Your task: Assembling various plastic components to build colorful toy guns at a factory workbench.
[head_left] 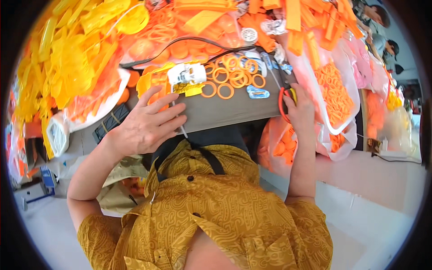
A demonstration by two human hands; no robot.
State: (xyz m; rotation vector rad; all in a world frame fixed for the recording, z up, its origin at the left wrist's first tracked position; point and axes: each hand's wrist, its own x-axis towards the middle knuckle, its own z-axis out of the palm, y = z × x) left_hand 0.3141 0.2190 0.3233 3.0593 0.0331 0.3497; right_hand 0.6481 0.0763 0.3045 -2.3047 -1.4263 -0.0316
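My left hand (150, 118) is open, fingers spread, over the table's near edge beside a white toy part (186, 73) on a yellow plastic base (193, 91). A thin pale stick (183, 130) shows by its fingertips; whether they touch it I cannot tell. My right hand (300, 110) is closed around pliers (283, 101) with red and yellow handles at the table's right; their jaws are hard to make out. Between the hands lie several orange rings (225, 90) and a small blue-and-white piece (258, 92).
Yellow plastic parts (67, 63) are heaped at left, orange parts (198, 22) at the back. A bag of small orange pieces (334, 90) stands at right. A black strap (198, 39) crosses behind the rings. A dark tray (111, 121) sits at left. Other people (375, 15) are at far right.
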